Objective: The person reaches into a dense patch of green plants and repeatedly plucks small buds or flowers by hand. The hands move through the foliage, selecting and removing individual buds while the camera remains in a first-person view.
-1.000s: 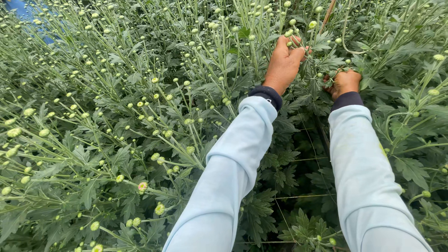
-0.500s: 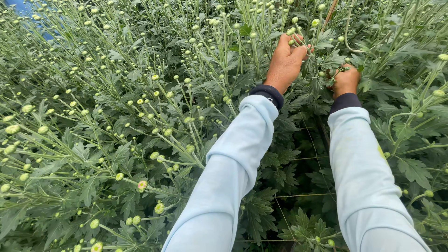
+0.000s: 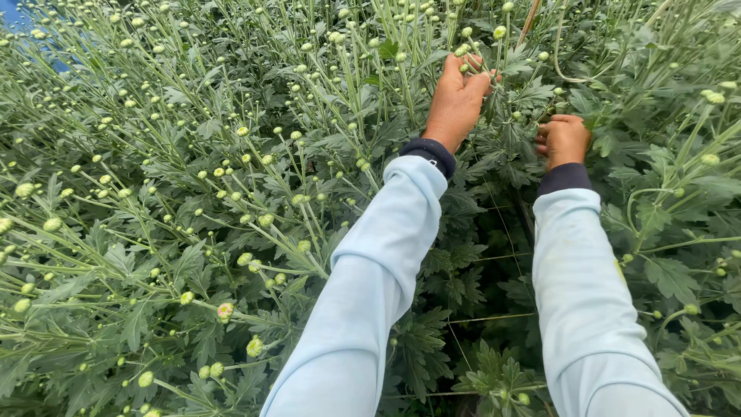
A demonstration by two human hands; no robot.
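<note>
Both arms reach out into a dense bed of bud-tipped flower plants, pale blue sleeves [image 3: 378,286] pulled down over dark cuffs, likely to spare the forearms from the scratchy foliage.

The left hand [image 3: 457,99] is raised among the tall stems, its fingers [image 3: 477,80] curled and pinched around a small cluster of green buds [image 3: 463,52] at the top of one stem. Held that high, the hand seems to be steadying the stem's head so it does not sway into its neighbours.

The right hand [image 3: 565,140] sits lower and a little to the side, closed in a loose fist in the leafy part of the plant. It appears to be gripping a stem or side shoot there, but the leaves [image 3: 515,143] cover the fingertips and I cannot tell exactly what it pinches.

The two hands are near each other but apart, one high, one low, which would suit working on the same plant from both ends.

A thin reddish-brown stake [image 3: 529,22] rises just beyond the left hand. Lower down, between the arms, fine support strings [image 3: 494,256] run through the dark gap in the foliage, there presumably to keep the stems upright. To the left, many more stems lean across, carrying round pale buds [image 3: 225,310], a few showing a touch of pink.
</note>
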